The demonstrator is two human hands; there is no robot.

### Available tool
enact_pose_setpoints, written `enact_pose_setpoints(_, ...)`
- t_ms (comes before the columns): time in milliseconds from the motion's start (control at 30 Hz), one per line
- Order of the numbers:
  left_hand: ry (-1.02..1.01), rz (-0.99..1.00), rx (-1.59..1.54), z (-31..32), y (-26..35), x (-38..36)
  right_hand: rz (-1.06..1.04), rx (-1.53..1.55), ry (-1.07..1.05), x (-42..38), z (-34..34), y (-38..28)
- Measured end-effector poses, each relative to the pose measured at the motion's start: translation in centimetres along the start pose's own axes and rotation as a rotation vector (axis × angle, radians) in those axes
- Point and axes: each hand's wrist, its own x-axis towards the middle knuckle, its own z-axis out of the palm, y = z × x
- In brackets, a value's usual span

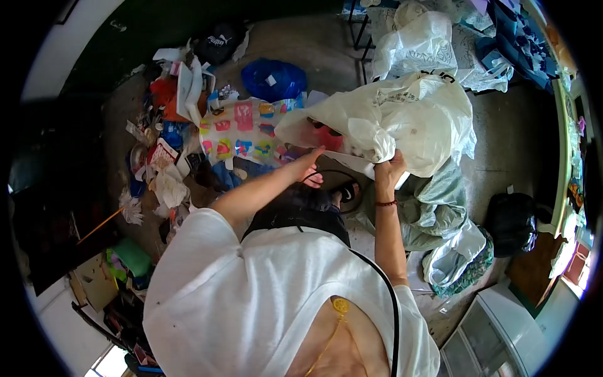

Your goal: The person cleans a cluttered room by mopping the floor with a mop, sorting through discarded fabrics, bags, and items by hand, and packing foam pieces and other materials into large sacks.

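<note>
A large cream plastic bag (pixel 414 119) hangs open in front of me, with something red showing inside its mouth. My right hand (pixel 389 168), with a red band on the wrist, grips a bunched fold at the bag's lower edge. My left hand (pixel 311 164) is at the left lip of the bag's opening and appears to hold that edge. Below my hands, my foot in a black sandal (pixel 345 190) stands on the floor.
Litter is piled on the floor at the left around a colourful printed sheet (pixel 242 132), a blue bag (pixel 273 78) and a black cap (pixel 220 41). Pale green and white bags (pixel 440 213) lie at the right, beyond them a black bag (pixel 512 223) and a white cabinet (pixel 496 333).
</note>
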Motion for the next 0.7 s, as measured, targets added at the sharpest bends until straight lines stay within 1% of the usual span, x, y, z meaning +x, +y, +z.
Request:
enact_pose_setpoints(33, 0.050, -0.119, -0.235, 1.1, 0.3, 0.4, -0.005, -0.004, 0.008, -0.4, 0.3, -0.8)
enact_pose_setpoints(67, 0.040, -0.115, -0.228, 1.3, 0.7, 2.0, 0.044, 0.049, 0.008, -1.0, 0.8, -1.6)
enact_pose_setpoints(100, -0.148, -0.016, -0.389, 1.0, 1.1, 5.1, 0.091, 0.106, 0.010, -1.3, 1.0, -2.3)
enact_pose_setpoints(133, -0.338, 0.082, -0.550, 0.6, 1.8, 7.9, 0.047, 0.038, -0.009, -1.5, 1.4, -0.8)
enact_pose_setpoints(167, -0.348, 0.087, -0.545, 0.2, 2.9, 10.0, 0.017, 0.112, 0.003, -1.7, 1.9, -0.2)
enact_pose_setpoints(200, -0.249, 0.229, -0.420, -0.1, 4.1, 11.9, 0.083, 0.152, 0.000, -1.9, 2.0, -0.6)
enact_pose_setpoints(233, -0.146, 0.370, -0.295, -0.2, 5.2, 12.0, 0.150, 0.195, -0.003, -1.8, 2.1, -1.1)
enact_pose_setpoints(267, -0.151, 0.378, -0.289, -0.4, 5.8, 11.9, 0.141, 0.198, 0.003, -1.6, 2.3, -1.3)
enact_pose_setpoints(333, 0.120, 0.412, -0.194, -0.3, 7.7, 9.3, 0.302, 0.282, -0.041, -0.9, 2.5, -1.2)
enact_pose_setpoints(367, 0.258, 0.423, -0.147, -0.4, 8.3, 8.1, 0.377, 0.247, -0.072, -0.4, 2.0, -0.8)
enact_pose_setpoints(400, 0.256, 0.465, -0.148, -1.3, 8.6, 9.0, 0.236, 0.194, -0.059, 0.2, 1.8, 1.0)
enact_pose_setpoints(433, 0.258, 0.465, -0.149, -2.2, 9.2, 9.0, 0.096, 0.139, -0.050, 0.9, 1.4, 2.7)
enact_pose_setpoints(500, 0.156, 0.537, -0.143, -4.3, 10.1, 8.9, 0.195, 0.209, -0.053, 2.5, -0.5, 2.3)
enact_pose_setpoints(533, 0.135, 0.602, -0.149, -4.7, 10.7, 6.7, 0.201, 0.388, -0.032, 2.9, -1.0, 1.3)
enact_pose_setpoints(567, 0.145, 0.602, -0.158, -5.2, 10.9, 6.7, 0.239, 0.451, 0.011, 3.4, -1.5, 0.8)
enact_pose_setpoints(633, 0.347, 0.577, -0.097, -6.2, 11.6, 8.2, 0.266, 0.258, -0.052, 4.0, -3.0, -0.3)
enact_pose_setpoints(667, 0.376, 0.626, -0.117, -7.0, 11.9, 9.0, 0.265, 0.254, -0.062, 4.3, -3.4, 0.1)
enact_pose_setpoints(700, 0.379, 0.620, -0.124, -9.2, 12.6, 12.6, 0.293, 0.185, -0.057, 4.3, -3.9, 0.5)
